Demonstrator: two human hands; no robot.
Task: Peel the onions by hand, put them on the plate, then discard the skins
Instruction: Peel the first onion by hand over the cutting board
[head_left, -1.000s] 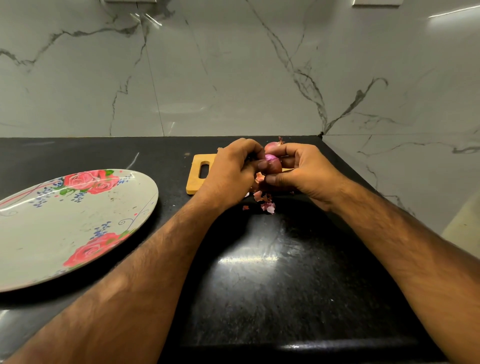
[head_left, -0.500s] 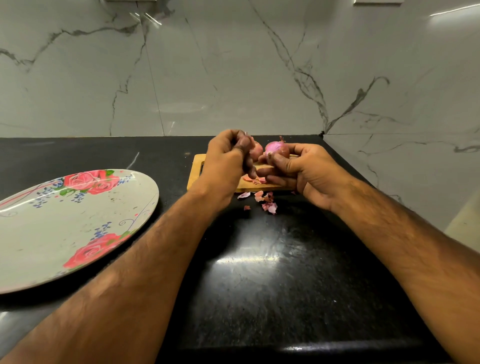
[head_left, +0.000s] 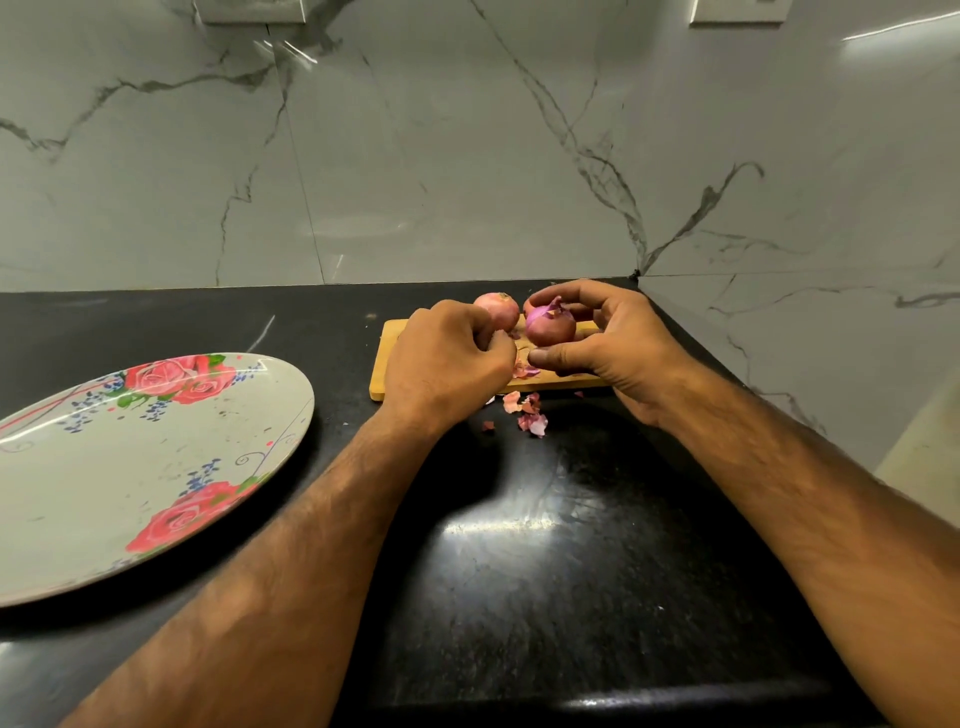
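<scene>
An onion (head_left: 550, 327) is held in the right hand (head_left: 613, 343), just above the board (head_left: 387, 345): the fingers are curled over its top and far side, and the thumb is set under its near side, so that it is cupped rather than squeezed. A paler purple patch and a lifted flap of skin can be seen near its tip, so it is judged to be partly peeled. The left hand (head_left: 452, 364) is placed just beside it, on its left, with the fingers curled inward; whether a scrap of skin is pinched there cannot be told, since the fingertips are hidden behind the knuckles. A second onion (head_left: 497, 310), with its skin on, is seen on the board behind the left hand. Torn skins (head_left: 530, 413) are scattered at the board's near edge and on the counter (head_left: 519, 545). The plate (head_left: 291, 441) lies well apart to the left, and no onion is seen on it. The onion is expected to be light and firm, and slippery once bared; its skin is dry, thin and brittle, and likely to tear into small flakes. A firm hold round the body is called for, and the skin is best taken at the loose flap by the tip and drawn downward.
</scene>
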